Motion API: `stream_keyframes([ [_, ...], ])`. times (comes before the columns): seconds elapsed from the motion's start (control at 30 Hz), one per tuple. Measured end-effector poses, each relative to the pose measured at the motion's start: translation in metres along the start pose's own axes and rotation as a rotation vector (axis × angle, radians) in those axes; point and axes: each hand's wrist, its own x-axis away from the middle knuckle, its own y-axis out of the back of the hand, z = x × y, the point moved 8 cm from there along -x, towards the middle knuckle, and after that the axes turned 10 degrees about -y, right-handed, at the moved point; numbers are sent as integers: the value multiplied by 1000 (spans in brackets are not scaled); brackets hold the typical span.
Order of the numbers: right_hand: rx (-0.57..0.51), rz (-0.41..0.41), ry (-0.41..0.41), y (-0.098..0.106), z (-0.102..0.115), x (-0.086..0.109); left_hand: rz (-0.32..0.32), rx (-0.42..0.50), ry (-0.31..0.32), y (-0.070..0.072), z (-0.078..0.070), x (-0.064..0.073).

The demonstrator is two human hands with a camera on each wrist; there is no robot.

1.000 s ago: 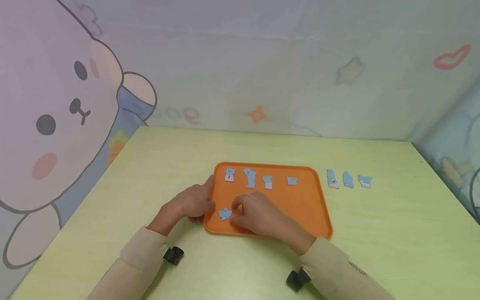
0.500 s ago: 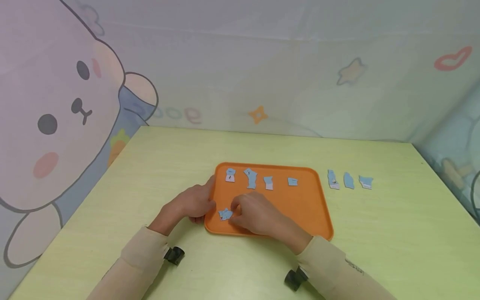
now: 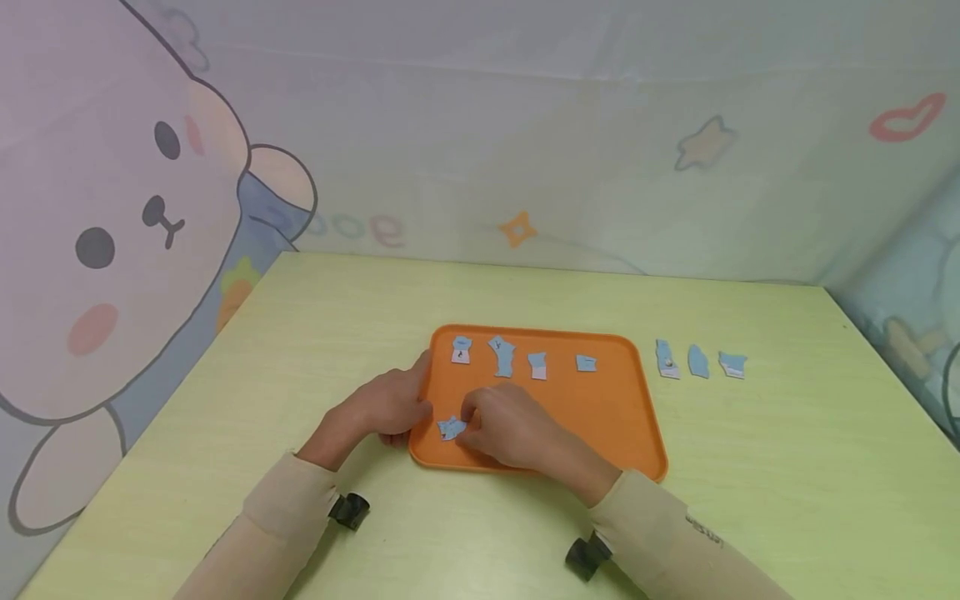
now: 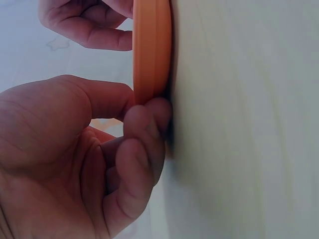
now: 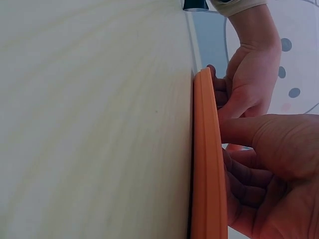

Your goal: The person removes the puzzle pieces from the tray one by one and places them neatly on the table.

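My left hand (image 3: 393, 404) grips the left side of an orange tray (image 3: 600, 425). In the left wrist view the thumb lies over the rim while curled fingers (image 4: 142, 124) sit against its outer side and underside. Low on the tray's left, a cluster of joined light-blue puzzle pieces (image 3: 451, 429) lies flat. My right hand (image 3: 517, 429) reaches in over the tray, thumb and index fingertips bent at the cluster's right edge. From the right wrist, the tray wall (image 5: 210, 174) hides those fingertips, so I cannot tell whether they pinch a piece.
Along the tray's far side lie several loose pieces, such as a blue-and-pink one (image 3: 461, 350) and a longer blue one (image 3: 502, 357). Right of the tray, on the pale wooden table (image 3: 750, 467), are three more pieces (image 3: 698, 362). A printed cloth (image 3: 450, 125) hangs behind.
The right forearm shifts slightly left, its fingertips staying at the cluster's right edge. The left hand keeps its grip on the tray, and the loose pieces stay put.
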Motion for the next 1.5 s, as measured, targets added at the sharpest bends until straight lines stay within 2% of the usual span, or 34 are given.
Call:
stream_keyframes([
  [0.17,8,4,-12,-1,0,0,2,1,6,0,1,1],
  [0.4,21,2,-23,-2,0,-1,6,-21,44,-1,3,1],
  [0.8,35,1,-33,-2,2,-2,-2,-15,15,-2,1,1],
  [1.0,13,15,12,-4,1,-5,-1,-22,12,-2,2,-1],
  [1.5,-2,35,64,-4,2,-6,6,-26,23,-2,4,-1],
])
